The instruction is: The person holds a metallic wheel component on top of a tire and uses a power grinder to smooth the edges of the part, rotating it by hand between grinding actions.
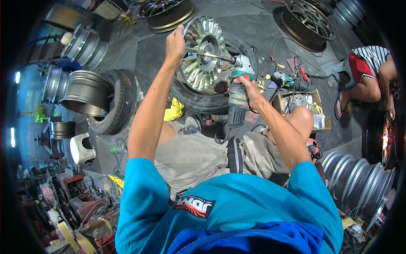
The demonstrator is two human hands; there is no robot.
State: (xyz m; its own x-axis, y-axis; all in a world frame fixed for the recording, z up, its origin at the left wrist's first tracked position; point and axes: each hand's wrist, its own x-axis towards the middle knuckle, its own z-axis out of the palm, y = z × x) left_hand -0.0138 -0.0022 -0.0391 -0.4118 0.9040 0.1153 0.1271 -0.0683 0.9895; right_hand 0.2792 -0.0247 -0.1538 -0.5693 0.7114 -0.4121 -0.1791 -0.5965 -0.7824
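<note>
A shiny silver multi-spoke wheel [202, 73] stands tilted on a black tire [207, 103] lying on the floor in front of me. My left hand [175, 45] is closed on the wheel's upper left edge, its fingertips partly hidden. In my right hand [249, 89] is an angle grinder [237, 111] with a grey head and tape wrapped round its body. A long thin shaft [218, 56] runs left from the grinder's head across the wheel's centre, with a pale tip over the spokes. Whether that tip touches the metal I cannot tell.
Right of the tire lie another power tool [289, 81] with cables and a cardboard box [319, 99] of parts. A yellow cloth [174, 110] lies by my left knee. Bare rims [86, 94] stand left, more rims [355, 178] right. A person [368, 70] works at far right near sparks.
</note>
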